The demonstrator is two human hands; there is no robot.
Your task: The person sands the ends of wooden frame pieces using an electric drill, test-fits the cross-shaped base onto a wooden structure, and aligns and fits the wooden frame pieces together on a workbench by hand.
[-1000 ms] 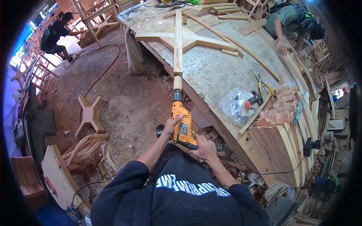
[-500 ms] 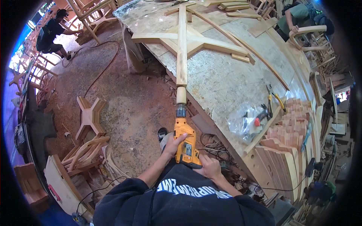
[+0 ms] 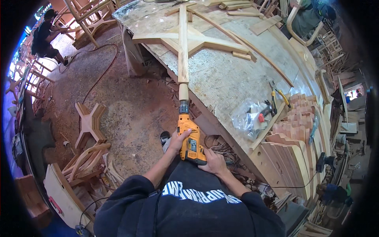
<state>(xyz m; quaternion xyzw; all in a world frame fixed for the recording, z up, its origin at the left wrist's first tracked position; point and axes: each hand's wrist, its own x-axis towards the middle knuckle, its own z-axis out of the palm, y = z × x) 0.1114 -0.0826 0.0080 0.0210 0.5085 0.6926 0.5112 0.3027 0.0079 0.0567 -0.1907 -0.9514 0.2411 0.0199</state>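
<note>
An orange power drill (image 3: 191,143) is held in front of my body, its chuck (image 3: 184,106) toward the workbench. My left hand (image 3: 178,141) is wrapped against the left side of its body, thumb across the top. The rear handle is gripped by my right hand (image 3: 214,161). Between the chuck and a square wooden bar (image 3: 183,51) is a short round wooden piece (image 3: 183,91), in line with both; whether it belongs to the bar or the drill I cannot tell. The bar lies over an X-shaped wooden frame (image 3: 225,44) on the workbench (image 3: 215,83), its near end overhanging the edge.
On the bench are yellow-handled pliers (image 3: 282,98), a plastic bag (image 3: 246,122) and stacked cut wood (image 3: 294,122). An X-shaped wooden piece (image 3: 91,124) stands on the floor at left. Two other people work nearby: one far left (image 3: 46,37), one far right (image 3: 308,17). Cables trail around.
The whole view has shifted a little, bench and drill sliding left and up together. My grip looks the same. The person at right has turned a curved wooden frame more upright.
</note>
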